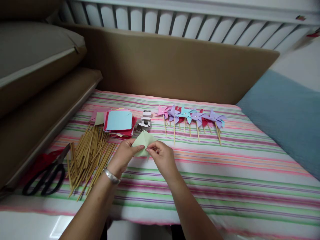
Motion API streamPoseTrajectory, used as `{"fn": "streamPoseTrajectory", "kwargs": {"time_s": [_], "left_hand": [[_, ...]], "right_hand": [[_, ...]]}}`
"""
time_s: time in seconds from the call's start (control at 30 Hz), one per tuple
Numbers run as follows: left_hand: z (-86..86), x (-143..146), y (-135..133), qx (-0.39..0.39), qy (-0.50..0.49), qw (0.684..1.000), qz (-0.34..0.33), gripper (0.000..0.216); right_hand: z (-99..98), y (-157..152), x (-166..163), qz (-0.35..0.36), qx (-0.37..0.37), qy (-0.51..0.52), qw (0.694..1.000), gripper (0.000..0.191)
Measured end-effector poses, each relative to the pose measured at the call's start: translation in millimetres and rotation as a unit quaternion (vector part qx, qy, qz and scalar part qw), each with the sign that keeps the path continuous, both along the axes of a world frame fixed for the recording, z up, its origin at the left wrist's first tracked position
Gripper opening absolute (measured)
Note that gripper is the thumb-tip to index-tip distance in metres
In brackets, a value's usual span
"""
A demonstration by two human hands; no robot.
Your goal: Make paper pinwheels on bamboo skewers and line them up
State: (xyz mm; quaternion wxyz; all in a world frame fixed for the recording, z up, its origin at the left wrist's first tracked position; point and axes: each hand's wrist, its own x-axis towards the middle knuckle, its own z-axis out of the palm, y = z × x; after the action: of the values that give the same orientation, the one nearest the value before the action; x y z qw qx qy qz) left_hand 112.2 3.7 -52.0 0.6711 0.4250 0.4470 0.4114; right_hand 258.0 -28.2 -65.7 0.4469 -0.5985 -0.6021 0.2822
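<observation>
A pale green square of paper (pixel 141 141), turned cornerwise with a slit or crease at its top corner, is held over the striped cloth. My left hand (pixel 125 154) grips its left side, thumb lying on top. At its lower right edge, my right hand (pixel 161 155) pinches the paper between thumb and fingertips. Just beyond the paper lie small shiny metal pieces or packets (pixel 145 120), too small to make out. Behind my left hand sits a stack of coloured paper squares (pixel 119 120), light blue on top.
Paper pinwheels (pixel 185 114) on sticks lie in a row at the back right. Many wooden sticks (pixel 87 156) are heaped at left, beside black-handled scissors (pixel 47 176) and a red bag (pixel 41 163). Cushions (pixel 42 53) border the left, a brown board (pixel 162 65) the back.
</observation>
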Motion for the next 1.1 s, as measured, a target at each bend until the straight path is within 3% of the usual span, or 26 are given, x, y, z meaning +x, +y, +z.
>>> {"fn": "streamPoseTrajectory", "kwargs": {"time_s": [0.2, 0.37, 0.5, 0.6, 0.77, 0.97, 1.1], "left_hand": [[9.1, 1, -2, 0.026, 0.035, 0.999, -0.025, 0.032], [7.7, -3, -4, 0.044, 0.086, 0.995, 0.011, 0.030], [14.1, -11, -16, 0.048, 0.104, 0.993, -0.011, 0.025], [28.7, -14, -33, 0.038, 0.092, 0.993, -0.061, 0.027], [55.2, -9, -69, 0.041, 0.081, 0.985, -0.144, 0.026], [80.1, -3, -118, 0.066, 0.103, 0.978, -0.167, 0.020], [97.7, -7, -144, 0.073, 0.089, 0.977, -0.182, 0.024]], "right_hand": [[0.2, 0, -1, -0.003, 0.002, 0.002, 1.000, 0.004], [6.1, -4, -8, -0.015, 0.039, -0.070, 0.997, 0.005], [17.2, -15, -7, -0.023, 0.097, -0.126, 0.987, 0.048], [25.6, -27, 0, 0.046, 0.023, -0.045, 0.998, 0.067], [45.9, -62, 11, 0.144, -0.103, 0.180, 0.968, 0.062], [73.5, -119, 14, 0.130, -0.116, 0.189, 0.966, 0.046], [83.8, -149, 11, 0.134, -0.121, 0.219, 0.959, 0.046]]}}
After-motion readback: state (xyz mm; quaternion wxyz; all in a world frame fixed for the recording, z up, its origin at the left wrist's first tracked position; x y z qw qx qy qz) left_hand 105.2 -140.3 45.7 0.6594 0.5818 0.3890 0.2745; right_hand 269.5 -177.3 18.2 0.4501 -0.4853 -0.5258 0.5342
